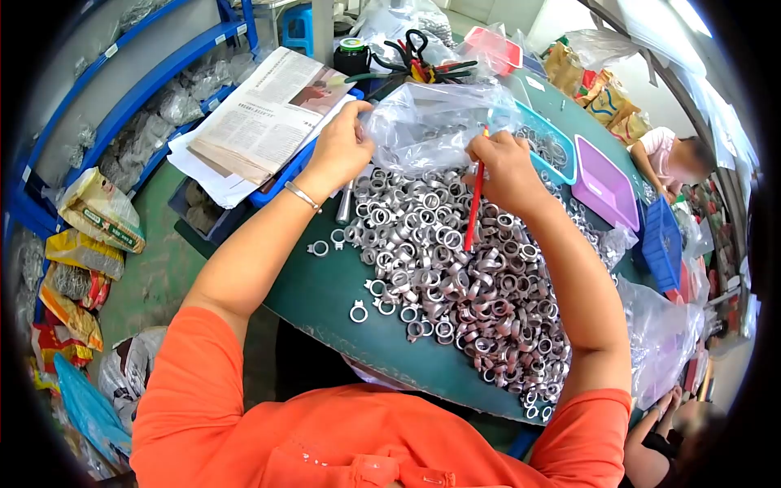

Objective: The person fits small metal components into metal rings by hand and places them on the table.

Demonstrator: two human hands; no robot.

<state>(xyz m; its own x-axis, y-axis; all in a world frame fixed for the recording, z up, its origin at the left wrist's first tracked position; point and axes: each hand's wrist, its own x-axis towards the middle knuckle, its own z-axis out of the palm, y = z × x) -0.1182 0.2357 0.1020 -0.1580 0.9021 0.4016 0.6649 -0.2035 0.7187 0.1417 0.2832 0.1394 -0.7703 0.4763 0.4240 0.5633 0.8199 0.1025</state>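
A large heap of grey metal rings point(464, 244) lies on the green table. My left hand point(342, 148) has its fingers bent round the left edge of a clear plastic bag point(423, 122), at the back of the heap. Closed round a red pencil-like stick point(475, 207), my right hand point(508, 169) is at the right side of the same bag. The stick points down over the rings. What lies in the bag is hard to make out.
A newspaper point(268, 106) lies on a blue tray at the left. A light blue tray point(572, 159) with rings, a purple tray point(602, 183) and a blue basket point(663, 244) stand at the right. Two other people are at the right edge.
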